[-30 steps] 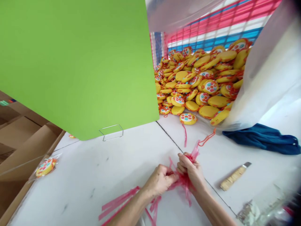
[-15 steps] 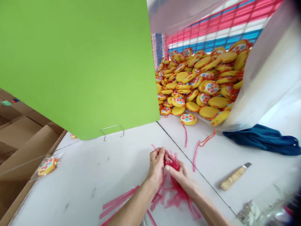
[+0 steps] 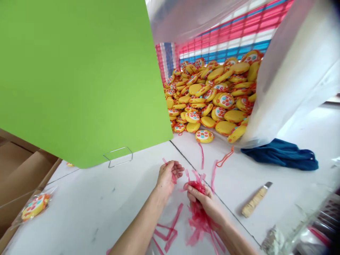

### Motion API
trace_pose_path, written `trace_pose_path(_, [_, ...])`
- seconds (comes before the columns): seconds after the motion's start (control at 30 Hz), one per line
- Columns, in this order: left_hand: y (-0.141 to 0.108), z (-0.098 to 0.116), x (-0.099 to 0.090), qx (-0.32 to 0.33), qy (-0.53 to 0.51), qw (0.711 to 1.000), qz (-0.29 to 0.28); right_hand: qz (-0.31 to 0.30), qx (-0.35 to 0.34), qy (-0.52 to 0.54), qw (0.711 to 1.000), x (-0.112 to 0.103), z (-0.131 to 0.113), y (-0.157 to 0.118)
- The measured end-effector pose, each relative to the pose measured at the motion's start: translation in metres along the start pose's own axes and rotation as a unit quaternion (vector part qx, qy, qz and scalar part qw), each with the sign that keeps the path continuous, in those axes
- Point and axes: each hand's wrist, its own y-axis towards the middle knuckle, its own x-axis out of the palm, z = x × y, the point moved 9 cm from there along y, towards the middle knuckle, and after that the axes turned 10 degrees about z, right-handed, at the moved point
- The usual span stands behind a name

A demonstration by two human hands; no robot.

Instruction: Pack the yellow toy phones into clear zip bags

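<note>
From where I'm standing, a ragged bundle of thin, translucent pink plastic strips (image 3: 197,225) is in the right hand (image 3: 205,202), above the white table (image 3: 127,209), its fingers clenched around the upper part with the thumb across the front. The left hand (image 3: 168,177) is just beside it, fingers half curled, a scrap of pink film (image 3: 174,178) against them; whether that scrap is truly pinched, I can't tell. If the right grip slackened, the slippery strips could slide apart and scatter, and a hard tug on one might drag out its tangled neighbours. A sideways sweep of the right arm could brush the tan-handled knife (image 3: 256,200) with its short bare blade, lying to the right. The bundle's long axis runs roughly away from the person: short tips stick up at the far end, past the thumb, while longer tails fan back towards the body.
</note>
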Motion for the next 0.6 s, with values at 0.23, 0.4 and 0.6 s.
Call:
trace_pose_path(0.23, [-0.022,-0.028,0.020,-0.002,0.047,0.998,-0.040,0.059,-0.065,-0.041,0.995,-0.008,-0.013,0.006])
trace_pose_path(0.4, [-0.017,-0.021,0.027,0.049,0.148,0.986,-0.051,0.036,-0.044,-0.082,0.995,-0.005,-0.006,0.003])
trace_pose_path(0.6, [0.018,0.009,0.062,0.177,0.414,0.889,-0.078,-0.090,0.008,-0.177,0.980,0.011,0.015,-0.017])
